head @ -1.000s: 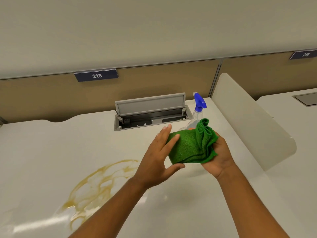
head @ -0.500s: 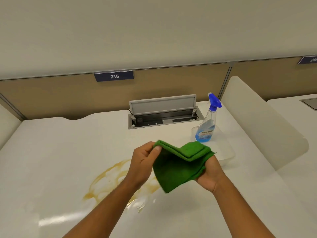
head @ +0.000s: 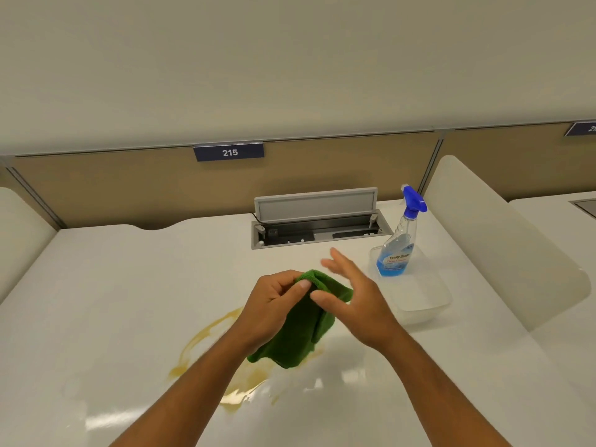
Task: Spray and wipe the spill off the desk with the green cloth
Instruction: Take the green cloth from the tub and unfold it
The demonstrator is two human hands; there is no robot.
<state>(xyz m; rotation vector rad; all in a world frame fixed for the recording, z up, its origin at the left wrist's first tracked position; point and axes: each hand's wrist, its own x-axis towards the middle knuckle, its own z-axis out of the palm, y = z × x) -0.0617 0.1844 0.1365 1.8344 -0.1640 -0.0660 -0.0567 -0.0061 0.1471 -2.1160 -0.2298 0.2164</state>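
Above the amber spill on the white table, a folded green cloth hangs.
Left hand pinches its top edge in a closed grip; right hand is spread open beside it, fingers loose.

Green cloth above desk spill

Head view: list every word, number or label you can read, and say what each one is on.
"215": white digits on the dark blue sign on the tan partition behind the desk.
A second blue sign at the right edge: cut off, unreadable.
Spray bottle label: two lines of print, too blurred to read.
Nothing else carries text.
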